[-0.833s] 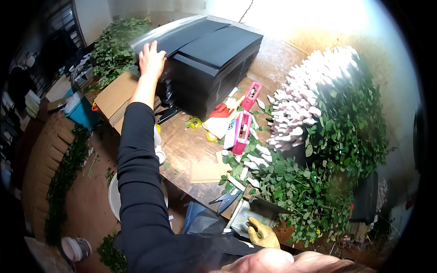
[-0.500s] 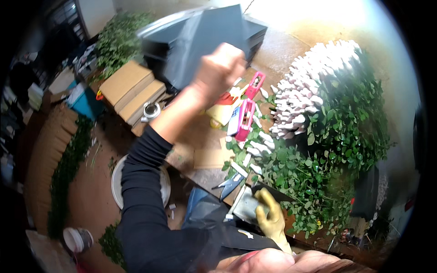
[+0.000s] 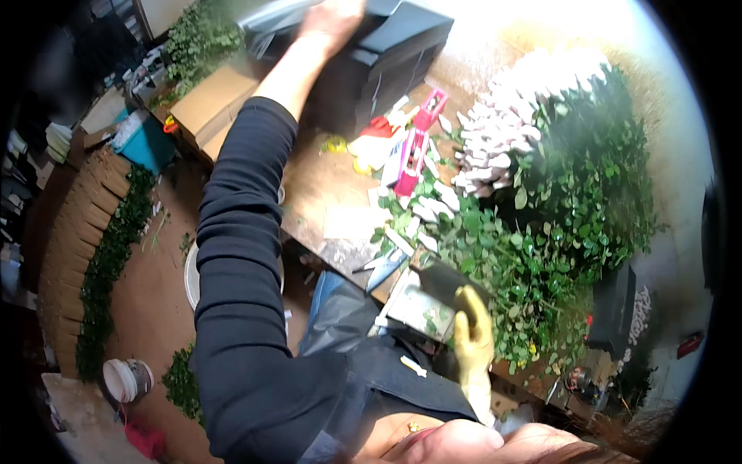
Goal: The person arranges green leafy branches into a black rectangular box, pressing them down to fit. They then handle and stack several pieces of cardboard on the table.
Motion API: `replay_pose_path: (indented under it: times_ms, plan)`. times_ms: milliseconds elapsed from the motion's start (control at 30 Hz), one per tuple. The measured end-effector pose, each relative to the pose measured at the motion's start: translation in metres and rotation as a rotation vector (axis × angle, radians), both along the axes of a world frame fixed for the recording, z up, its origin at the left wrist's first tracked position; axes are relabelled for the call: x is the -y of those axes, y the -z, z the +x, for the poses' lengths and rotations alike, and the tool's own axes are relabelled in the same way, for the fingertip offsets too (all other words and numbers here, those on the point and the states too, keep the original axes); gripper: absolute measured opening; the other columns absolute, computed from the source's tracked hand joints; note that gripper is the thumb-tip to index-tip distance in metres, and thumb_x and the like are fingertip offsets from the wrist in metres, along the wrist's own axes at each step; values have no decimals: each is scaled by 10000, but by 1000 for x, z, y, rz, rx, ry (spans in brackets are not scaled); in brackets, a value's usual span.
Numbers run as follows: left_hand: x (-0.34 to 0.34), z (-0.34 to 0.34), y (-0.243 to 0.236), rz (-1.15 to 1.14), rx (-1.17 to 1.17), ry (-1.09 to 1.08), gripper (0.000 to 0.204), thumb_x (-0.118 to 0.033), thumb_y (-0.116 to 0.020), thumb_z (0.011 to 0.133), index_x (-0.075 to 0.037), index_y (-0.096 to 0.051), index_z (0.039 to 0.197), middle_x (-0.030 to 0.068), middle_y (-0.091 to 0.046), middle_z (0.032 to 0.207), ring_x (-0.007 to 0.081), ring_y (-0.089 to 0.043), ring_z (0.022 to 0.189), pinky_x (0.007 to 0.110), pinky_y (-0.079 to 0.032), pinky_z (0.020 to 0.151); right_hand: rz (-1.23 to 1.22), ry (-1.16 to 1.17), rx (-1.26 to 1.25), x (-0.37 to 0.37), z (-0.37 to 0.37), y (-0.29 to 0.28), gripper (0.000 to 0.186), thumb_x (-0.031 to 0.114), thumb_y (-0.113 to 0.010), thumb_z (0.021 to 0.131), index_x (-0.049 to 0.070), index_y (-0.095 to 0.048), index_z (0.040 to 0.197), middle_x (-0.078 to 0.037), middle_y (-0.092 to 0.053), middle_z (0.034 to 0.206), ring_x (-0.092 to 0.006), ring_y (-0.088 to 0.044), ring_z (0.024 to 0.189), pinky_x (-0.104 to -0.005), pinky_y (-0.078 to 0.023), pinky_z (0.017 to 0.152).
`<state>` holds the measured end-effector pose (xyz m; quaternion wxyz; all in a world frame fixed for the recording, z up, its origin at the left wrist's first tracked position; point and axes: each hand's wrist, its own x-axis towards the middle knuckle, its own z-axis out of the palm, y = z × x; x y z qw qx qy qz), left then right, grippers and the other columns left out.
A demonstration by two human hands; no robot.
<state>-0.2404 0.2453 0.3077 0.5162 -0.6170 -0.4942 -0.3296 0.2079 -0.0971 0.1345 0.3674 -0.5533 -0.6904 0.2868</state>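
Head view, left hand: my bare left hand (image 3: 332, 23) is at the far edge of what I can see, over the stack of dark sheets (image 3: 410, 31); blur and the cut-off edge hide my fingertips, so I cannot tell whether they pinch a sheet or only touch.
Dark stack: it sits on the far part of the worktable (image 3: 309, 189), left of the white-sleeved stems (image 3: 498, 135). With smooth-looking sheets, a light pinch could slip, or a drag could skew the top ones.
Gloved right hand: my yellow-gloved right hand (image 3: 473, 329) is at the near right, fingers apart and slightly curled, with nothing between them. It is far from the stack, so it cannot steady the sheets if they slide.
Pink dispensers: the tape dispensers (image 3: 412, 158) lie just right of the stack's near end; a wide sheet swung low could catch on them.
Scissors: the scissors (image 3: 380, 272) lie at the near table edge, blades toward the left; a sheet or my sleeve sweeping past could snag there or knock them off.
Leaves: the green leaves (image 3: 541, 240) crowd the right side beside my glove; a careless elbow there could crush or tear some.
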Motion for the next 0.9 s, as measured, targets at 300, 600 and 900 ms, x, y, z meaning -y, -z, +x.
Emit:
replay_pose_path:
  times_ms: [300,600,900]
  plan:
    - [-22,-128,58,-671,488,-509,171,-250,-558,1000,-154,-645,1111,156,-696,1182,372,-602,1187,497,-514,962,-262,-26,-131,2,-18,22,456,235,-638,990,130,-579,1430,-100,-665,1338,-235,-603,1258,-343,-436,1082]
    - [17,-62,-38,48,416,378,127,-184,-674,930,-77,-611,956,134,-664,962,341,-666,882,428,-532,767,-67,-117,4,-20,-29,-11,476,285,-649,988,108,-579,1425,-118,-640,1364,-256,-595,1246,-362,-454,1070]
    - [242,220,42,-363,506,1333,189,12,-638,771,-46,-511,897,119,-492,809,283,-581,622,382,-512,509,621,-80,-87,-61,-75,-98,1130,463,-838,806,-21,-191,1595,-288,-369,1573,-405,-386,1460,-447,-327,1200]
